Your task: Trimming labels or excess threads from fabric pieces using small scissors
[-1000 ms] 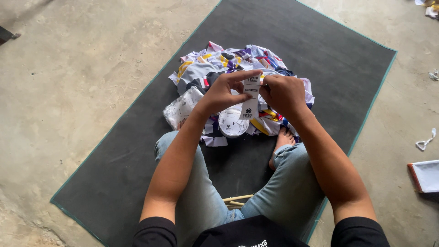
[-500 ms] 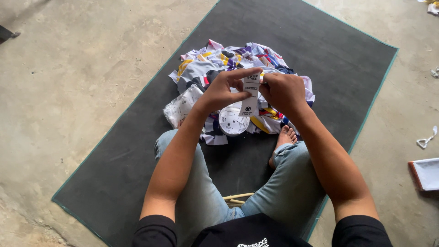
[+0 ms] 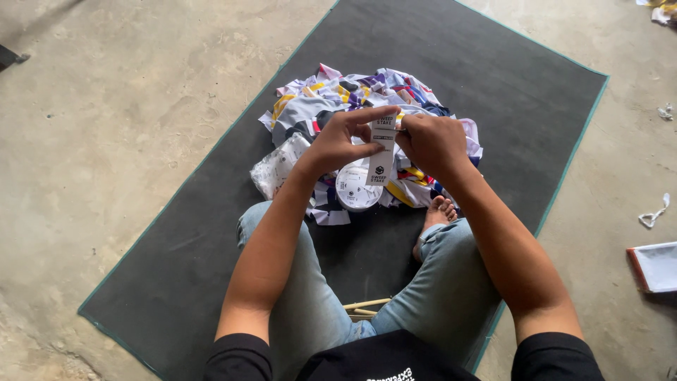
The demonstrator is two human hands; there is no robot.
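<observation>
My left hand [image 3: 337, 143] and right hand [image 3: 431, 143] are both closed in a pinch on the top of a narrow white paper tag [image 3: 381, 152] with dark print, which hangs straight down between them, my left forefinger stretched across its upper edge. Just beyond and beneath my hands lies a heap of white, yellow, blue and purple fabric pieces [image 3: 367, 106], with a round white label [image 3: 355, 190] under the tag and a clear plastic packet [image 3: 276, 166] below my left wrist. All of it rests on a dark grey mat with a teal edge [image 3: 493, 63], and well off to my right on the concrete floor [image 3: 106, 141] lies a flat white box with a red rim [image 3: 654, 267].
</observation>
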